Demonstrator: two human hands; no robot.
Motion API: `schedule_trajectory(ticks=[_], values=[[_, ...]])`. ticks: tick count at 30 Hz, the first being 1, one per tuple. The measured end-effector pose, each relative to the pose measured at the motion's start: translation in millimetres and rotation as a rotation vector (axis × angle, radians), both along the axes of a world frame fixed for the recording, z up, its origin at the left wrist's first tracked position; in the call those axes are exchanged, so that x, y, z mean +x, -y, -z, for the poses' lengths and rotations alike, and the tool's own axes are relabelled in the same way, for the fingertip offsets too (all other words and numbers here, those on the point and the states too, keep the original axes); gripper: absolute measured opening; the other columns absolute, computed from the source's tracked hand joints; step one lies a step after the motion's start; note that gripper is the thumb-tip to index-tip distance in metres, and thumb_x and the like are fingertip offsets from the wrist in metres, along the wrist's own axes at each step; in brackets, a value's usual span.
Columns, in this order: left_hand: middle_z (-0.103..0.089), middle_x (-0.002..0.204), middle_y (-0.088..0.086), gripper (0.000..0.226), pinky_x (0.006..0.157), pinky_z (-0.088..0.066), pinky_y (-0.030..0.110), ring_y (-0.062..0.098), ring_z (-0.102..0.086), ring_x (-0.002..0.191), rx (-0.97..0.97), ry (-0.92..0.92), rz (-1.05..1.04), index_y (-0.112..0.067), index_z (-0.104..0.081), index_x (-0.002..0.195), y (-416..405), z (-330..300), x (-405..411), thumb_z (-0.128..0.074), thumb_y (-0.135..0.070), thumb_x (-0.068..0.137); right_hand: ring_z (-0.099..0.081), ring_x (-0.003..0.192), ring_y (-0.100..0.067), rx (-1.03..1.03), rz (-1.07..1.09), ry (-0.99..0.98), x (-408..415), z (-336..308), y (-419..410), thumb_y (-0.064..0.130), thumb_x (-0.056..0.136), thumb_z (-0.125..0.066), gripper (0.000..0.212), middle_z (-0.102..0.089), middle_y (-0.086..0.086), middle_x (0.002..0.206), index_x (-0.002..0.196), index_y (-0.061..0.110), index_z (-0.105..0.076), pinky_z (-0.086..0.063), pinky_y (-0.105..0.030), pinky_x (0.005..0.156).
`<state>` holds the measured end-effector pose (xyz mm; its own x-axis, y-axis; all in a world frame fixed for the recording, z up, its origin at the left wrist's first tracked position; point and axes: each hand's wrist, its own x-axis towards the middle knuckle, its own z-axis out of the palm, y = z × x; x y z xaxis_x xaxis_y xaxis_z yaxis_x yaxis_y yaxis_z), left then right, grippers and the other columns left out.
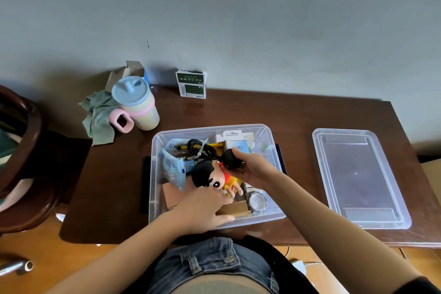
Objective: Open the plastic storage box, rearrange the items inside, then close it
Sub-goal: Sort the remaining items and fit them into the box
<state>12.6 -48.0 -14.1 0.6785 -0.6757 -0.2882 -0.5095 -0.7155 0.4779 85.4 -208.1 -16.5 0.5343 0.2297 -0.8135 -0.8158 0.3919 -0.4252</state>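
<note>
A dark wooden chair (21, 162) stands at the far left edge of view, beside the dark brown worktop (298, 114). On the worktop's left rear corner lies a crumpled green cloth (97, 117), with a pastel sippy cup (138, 104) having a blue lid and pink handle standing against it. A green and white carton (192, 85) stands upright by the wall, behind the box.

The clear plastic storage box (212, 129) sits open at the centre of the worktop, filled with mixed items: blue-and-white sachets (173, 166) at its left side, a coiled black cable (201, 148) at the rear, and a cartoon boy figurine (212, 178) lying in the middle. The left hand (202, 210) reaches into the near part of the box, its fingers curled around a tan cardboard box (235, 207) at the near wall. A round glass-like object (257, 201) lies just right of that cardboard box. The right hand (250, 167) is over the box's middle, fingers gripping a round black object (230, 159) just above the figurine.

The clear lid (358, 176) lies flat on the worktop, apart from the box, to its right.
</note>
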Motion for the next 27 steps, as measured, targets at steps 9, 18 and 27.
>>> schedule_trajectory(ticks=[9,18,27], values=[[-0.061,0.087,-0.007,0.024,0.065,-0.027,0.028,0.010,-0.051,0.083,-0.080,-0.181,-0.050,-0.023,-0.060,0.087,2.5,19.2,7.1,-0.052,-0.045,0.091,-0.067,0.089,-0.029,-0.059,-0.062,0.026,1.0,3.3,-1.1,0.020,0.092,-0.059,0.039,-0.057,-0.024,0.119,0.125,0.002,-0.046,-0.060,-0.032,0.066],[-0.064,0.118,-0.011,0.034,0.093,-0.043,0.025,0.004,-0.055,0.108,-0.236,-0.272,-0.242,-0.023,-0.064,0.120,0.7,26.1,-10.9,-0.056,-0.041,0.092,-0.068,0.082,-0.023,-0.097,-0.166,0.078,0.1,7.9,2.7,0.023,0.095,-0.056,0.035,-0.064,-0.019,0.102,0.120,-0.001,-0.051,-0.059,-0.028,0.066],[-0.068,0.093,-0.004,0.043,0.075,-0.047,0.030,0.009,-0.060,0.085,0.051,-0.317,-0.378,-0.020,-0.066,0.099,-47.8,20.3,-13.0,-0.053,-0.059,0.086,-0.068,0.075,-0.017,-0.316,-0.441,0.221,-1.2,7.5,21.2,0.024,0.096,-0.053,0.026,-0.066,-0.012,0.094,0.108,0.003,-0.057,-0.058,-0.021,0.063]])
